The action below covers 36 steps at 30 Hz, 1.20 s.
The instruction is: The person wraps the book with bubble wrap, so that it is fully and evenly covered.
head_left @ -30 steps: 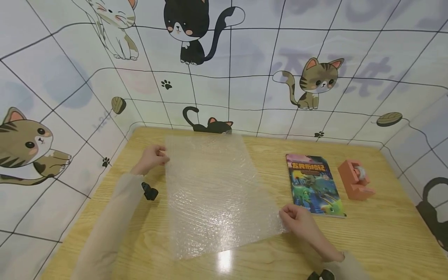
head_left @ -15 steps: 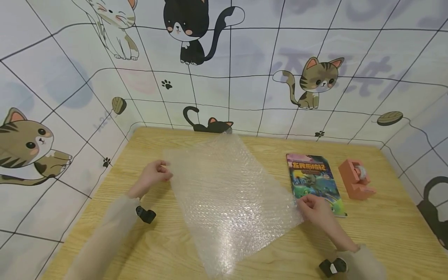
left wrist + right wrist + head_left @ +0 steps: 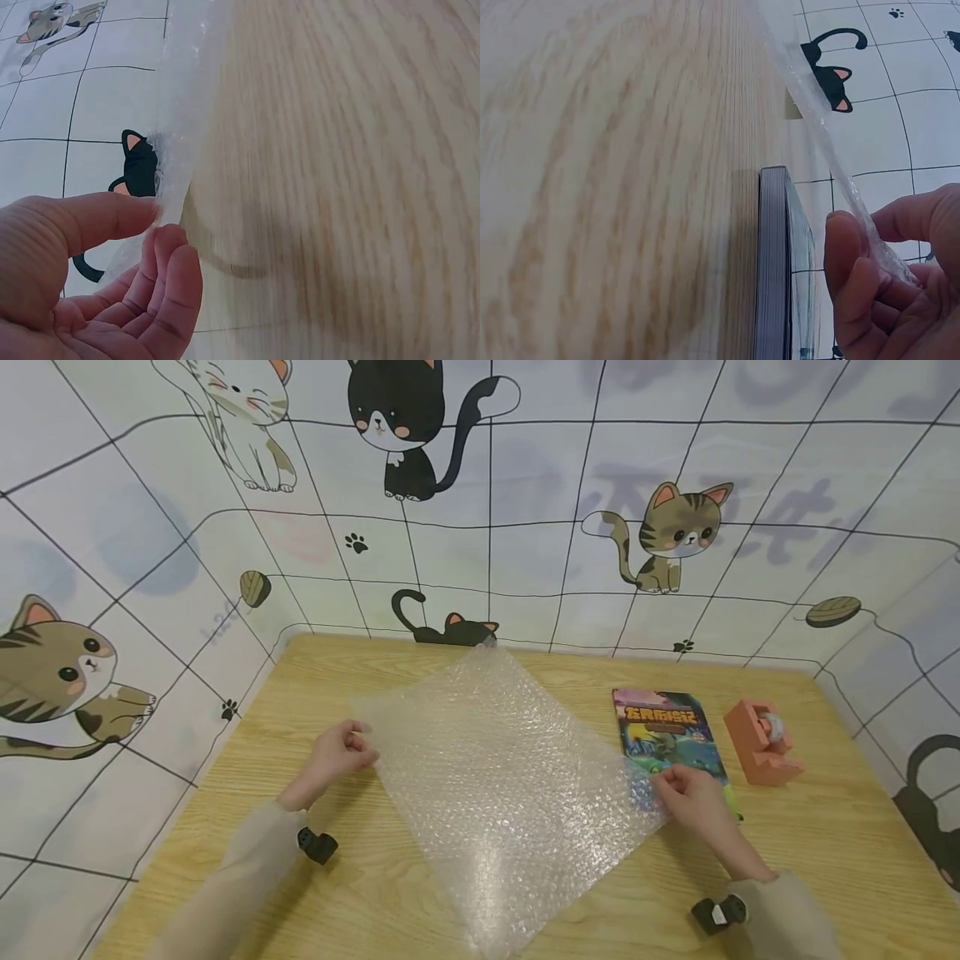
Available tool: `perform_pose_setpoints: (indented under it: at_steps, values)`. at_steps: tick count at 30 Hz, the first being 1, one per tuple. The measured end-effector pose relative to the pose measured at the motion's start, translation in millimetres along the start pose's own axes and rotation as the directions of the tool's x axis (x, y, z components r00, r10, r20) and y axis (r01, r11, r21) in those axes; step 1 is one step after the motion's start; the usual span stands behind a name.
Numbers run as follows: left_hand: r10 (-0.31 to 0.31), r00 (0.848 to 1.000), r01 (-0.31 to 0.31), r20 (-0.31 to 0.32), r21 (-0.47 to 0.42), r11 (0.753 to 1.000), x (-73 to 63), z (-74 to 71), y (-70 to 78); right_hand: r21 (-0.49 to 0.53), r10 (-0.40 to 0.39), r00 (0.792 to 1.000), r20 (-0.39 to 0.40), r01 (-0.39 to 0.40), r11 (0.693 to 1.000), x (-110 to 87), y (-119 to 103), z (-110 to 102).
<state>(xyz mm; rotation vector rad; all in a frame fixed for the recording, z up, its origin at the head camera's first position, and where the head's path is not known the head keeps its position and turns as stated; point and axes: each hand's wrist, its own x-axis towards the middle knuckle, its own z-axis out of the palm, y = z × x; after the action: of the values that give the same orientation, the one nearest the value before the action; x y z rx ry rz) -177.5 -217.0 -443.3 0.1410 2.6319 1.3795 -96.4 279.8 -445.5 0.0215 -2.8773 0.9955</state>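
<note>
A clear sheet of bubble wrap (image 3: pixel 510 777) lies turned like a diamond over the middle of the table, one corner at the back wall. My left hand (image 3: pixel 341 753) pinches its left edge between thumb and fingers; the left wrist view shows the bubble wrap (image 3: pixel 184 112) rising from that grip. At the opposite corner my right hand (image 3: pixel 693 797) pinches the sheet above a colourful book (image 3: pixel 667 727). Part of the book is covered by the film and the hand. The right wrist view shows the sheet's edge (image 3: pixel 832 150) raised above the book (image 3: pixel 772 262).
To the right of the book stands an orange-pink tape dispenser (image 3: pixel 761 743) with a roll of clear tape. The wooden table (image 3: pixel 847 860) meets a wall covering (image 3: pixel 540 552) printed with cats at the back and sides.
The bubble wrap has turned from roughly square to a diamond. My right hand moved right and up with its corner, over the book; my left hand came nearer with its edge.
</note>
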Motion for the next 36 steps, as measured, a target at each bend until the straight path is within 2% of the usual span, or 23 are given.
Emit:
perform_pose_setpoints:
  at_steps: [3,8,13,17,21,25,28,32,36]
  values:
    - [0.014,0.999,-0.012,-0.030,0.064,0.998,0.6,0.4,1.9,0.013,-0.005,1.000,0.006,0.005,1.000,0.3,1,-1]
    - [0.044,0.991,-0.027,-0.127,0.136,0.990,5.8,-1.3,11.8,0.088,-0.025,1.000,-0.017,0.027,0.996,-0.7,6,-8]
    - [0.101,0.977,-0.065,-0.186,0.192,0.979,14.6,-2.8,34.6,0.083,-0.012,0.996,-0.087,0.020,0.996,-2.1,15,-22]
    - [0.151,0.972,-0.098,-0.179,0.273,0.957,24.3,-1.0,54.4,0.007,-0.030,0.991,-0.130,0.031,0.999,-3.7,24,-33]
    - [0.188,0.976,-0.149,-0.108,0.294,0.944,40.5,10.0,73.6,-0.067,-0.020,0.990,-0.136,0.011,0.998,-7.3,35,-41]
    - [0.185,0.983,-0.180,0.005,0.243,0.953,62.0,32.6,94.1,-0.093,0.028,0.990,-0.141,-0.042,0.995,-10.9,46,-45]
    - [0.161,0.983,-0.176,0.092,0.197,0.964,78.5,55.4,109.2,-0.110,0.054,0.984,-0.168,-0.073,0.991,-13.4,53,-47]
    - [0.164,0.968,-0.199,0.189,0.180,0.963,97.2,90.0,129.7,-0.123,0.103,0.979,-0.176,-0.126,0.984,-15.8,61,-49]
    - [0.161,0.955,-0.205,0.249,0.161,0.966,110.4,127.1,150.5,-0.129,0.146,0.980,-0.138,-0.164,0.978,-17.2,68,-49]
